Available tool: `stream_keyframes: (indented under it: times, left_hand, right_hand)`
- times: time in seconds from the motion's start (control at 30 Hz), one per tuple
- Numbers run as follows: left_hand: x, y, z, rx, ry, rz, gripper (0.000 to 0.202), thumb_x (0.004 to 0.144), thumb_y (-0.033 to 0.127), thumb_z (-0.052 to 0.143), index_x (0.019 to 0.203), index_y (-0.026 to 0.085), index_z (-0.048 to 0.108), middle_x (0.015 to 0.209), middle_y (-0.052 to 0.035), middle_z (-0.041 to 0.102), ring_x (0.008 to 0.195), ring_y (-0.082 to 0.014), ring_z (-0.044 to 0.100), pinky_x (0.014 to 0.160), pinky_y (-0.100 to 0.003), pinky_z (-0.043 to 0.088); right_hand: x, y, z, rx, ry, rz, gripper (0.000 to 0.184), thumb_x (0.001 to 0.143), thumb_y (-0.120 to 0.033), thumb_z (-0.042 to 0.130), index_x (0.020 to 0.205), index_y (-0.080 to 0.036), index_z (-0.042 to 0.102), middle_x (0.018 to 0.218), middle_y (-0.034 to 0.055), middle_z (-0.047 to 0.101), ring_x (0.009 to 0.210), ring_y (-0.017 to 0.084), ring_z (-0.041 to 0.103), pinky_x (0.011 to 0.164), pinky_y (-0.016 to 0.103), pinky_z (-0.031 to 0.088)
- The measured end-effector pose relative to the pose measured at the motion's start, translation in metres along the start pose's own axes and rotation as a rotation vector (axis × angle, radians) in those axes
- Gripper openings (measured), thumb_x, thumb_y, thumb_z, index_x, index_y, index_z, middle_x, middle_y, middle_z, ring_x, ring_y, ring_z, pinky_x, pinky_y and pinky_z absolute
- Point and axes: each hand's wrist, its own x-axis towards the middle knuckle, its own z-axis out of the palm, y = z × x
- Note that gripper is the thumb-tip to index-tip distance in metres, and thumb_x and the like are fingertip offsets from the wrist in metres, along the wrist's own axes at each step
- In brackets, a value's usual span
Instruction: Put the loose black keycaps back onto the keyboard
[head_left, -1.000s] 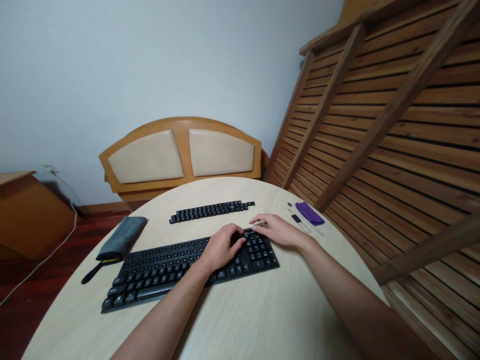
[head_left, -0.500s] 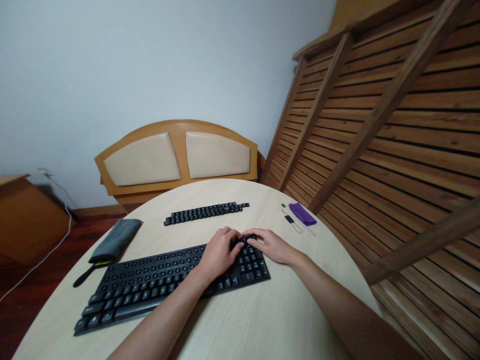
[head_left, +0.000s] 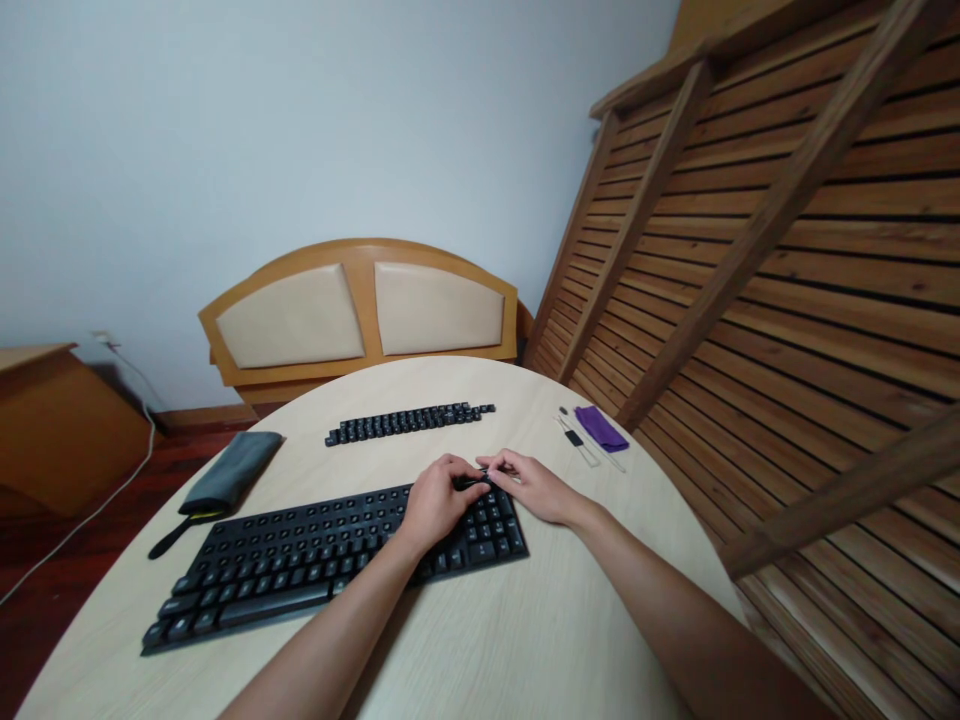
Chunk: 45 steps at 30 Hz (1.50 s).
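A black keyboard (head_left: 247, 590) lies slanted on the round table; keycaps are off its upper left rows, showing bare switches. My left hand (head_left: 441, 500) rests over its right part, thumb and fingers pinched near the top right corner. Facing it, my right hand (head_left: 529, 485) is bent over the same corner, its fingertips pinched together close to the left ones. A small dark thing seems to be between the fingertips, but the fingers hide what it is. Beyond the hands, loose black keycaps (head_left: 405, 422) are lined up in rows.
On the right of the pale table (head_left: 570, 620) lie a purple cloth (head_left: 601, 428) and a wire keycap puller (head_left: 574, 438) with a black handle. A grey pouch (head_left: 232, 473) with a black strap lies left. Behind stand a headboard (head_left: 367, 300) and wooden slats (head_left: 750, 330).
My right fingertips have drawn closer together and moved slightly left and up. Less of the dark thing between the hands shows. The whole view has shifted slightly.
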Motion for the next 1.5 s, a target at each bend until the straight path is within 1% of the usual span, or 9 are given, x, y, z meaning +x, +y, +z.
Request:
stream_keyframes:
  times: [0.1,0.37,0.57,0.73,0.87,1.0,1.13,1.33,1.5]
  left_hand:
    - [-0.003,0.001,0.001,0.010,0.014,0.027,0.012,0.084,0.033,0.071,0.093,0.027,0.077,0.104,-0.0025,0.067,0.097,-0.0202,0.064,0.091,-0.032,0.048]
    - [-0.005,0.004,-0.001,0.016,0.019,0.047,0.007,0.083,0.029,0.072,0.089,0.025,0.073,0.104,-0.0009,0.068,0.098,-0.0198,0.065,0.088,-0.032,0.048]
    - [-0.004,0.000,0.000,-0.002,0.008,0.058,0.007,0.084,0.030,0.072,0.088,0.024,0.072,0.103,0.0000,0.067,0.096,-0.0182,0.065,0.087,-0.030,0.047]
    - [-0.005,0.006,-0.003,0.047,-0.007,0.034,0.008,0.083,0.029,0.071,0.090,0.025,0.073,0.105,-0.0004,0.068,0.098,-0.0196,0.064,0.086,-0.032,0.047]
    - [-0.005,0.007,-0.003,0.029,-0.011,0.040,0.009,0.083,0.030,0.068,0.089,0.025,0.074,0.106,-0.0020,0.068,0.099,-0.0211,0.064,0.089,-0.033,0.048]
    - [-0.002,0.002,-0.002,-0.072,0.025,-0.024,0.015,0.084,0.020,0.061,0.092,0.024,0.072,0.102,-0.0003,0.072,0.098,-0.0198,0.066,0.092,-0.032,0.049]
    - [0.002,-0.003,-0.001,-0.183,0.099,-0.132,0.021,0.088,0.016,0.049,0.089,0.021,0.069,0.092,-0.0006,0.074,0.090,-0.0181,0.067,0.088,-0.030,0.051]
    - [0.004,-0.005,0.001,-0.180,0.100,-0.126,0.020,0.088,0.017,0.049,0.087,0.022,0.069,0.091,0.0004,0.073,0.089,-0.0178,0.067,0.088,-0.030,0.050]
    - [0.003,-0.006,0.002,-0.164,0.091,-0.108,0.019,0.089,0.018,0.051,0.090,0.023,0.069,0.091,0.0009,0.073,0.089,-0.0180,0.067,0.087,-0.030,0.050]
  right_hand:
    - [-0.001,-0.002,-0.001,-0.026,-0.013,-0.006,0.027,0.095,-0.047,0.055,0.093,-0.021,0.058,0.135,0.0145,0.060,0.130,0.023,0.052,0.107,0.044,0.041]
    - [-0.002,-0.006,-0.003,-0.109,-0.025,-0.052,0.022,0.097,-0.042,0.052,0.097,-0.022,0.060,0.135,0.0106,0.061,0.127,0.023,0.054,0.108,0.044,0.040]
    - [-0.001,-0.002,-0.005,-0.137,-0.026,-0.109,0.017,0.094,-0.037,0.058,0.099,-0.022,0.061,0.133,0.0103,0.062,0.125,0.022,0.056,0.110,0.042,0.038]
    - [-0.001,-0.001,-0.006,-0.148,-0.034,-0.104,0.018,0.094,-0.038,0.057,0.099,-0.021,0.062,0.132,0.0098,0.063,0.124,0.022,0.057,0.110,0.042,0.039]
    - [0.000,-0.004,-0.007,-0.155,-0.039,-0.093,0.018,0.094,-0.039,0.058,0.097,-0.021,0.063,0.130,0.0095,0.064,0.123,0.023,0.058,0.108,0.043,0.041]
    - [0.000,-0.004,-0.008,-0.145,-0.042,-0.093,0.019,0.094,-0.039,0.057,0.099,-0.022,0.064,0.129,0.0093,0.065,0.121,0.023,0.059,0.107,0.043,0.042]
    - [0.000,-0.003,-0.008,-0.145,-0.037,-0.064,0.020,0.094,-0.040,0.057,0.100,-0.022,0.065,0.129,0.0097,0.064,0.120,0.023,0.059,0.108,0.045,0.042]
    - [0.000,-0.003,-0.007,-0.164,-0.026,-0.072,0.022,0.095,-0.041,0.056,0.099,-0.022,0.065,0.128,0.0088,0.065,0.118,0.023,0.061,0.106,0.043,0.043]
    - [0.000,0.001,-0.007,-0.162,-0.016,-0.076,0.022,0.095,-0.040,0.056,0.099,-0.022,0.066,0.128,0.0094,0.065,0.119,0.023,0.060,0.108,0.044,0.042]
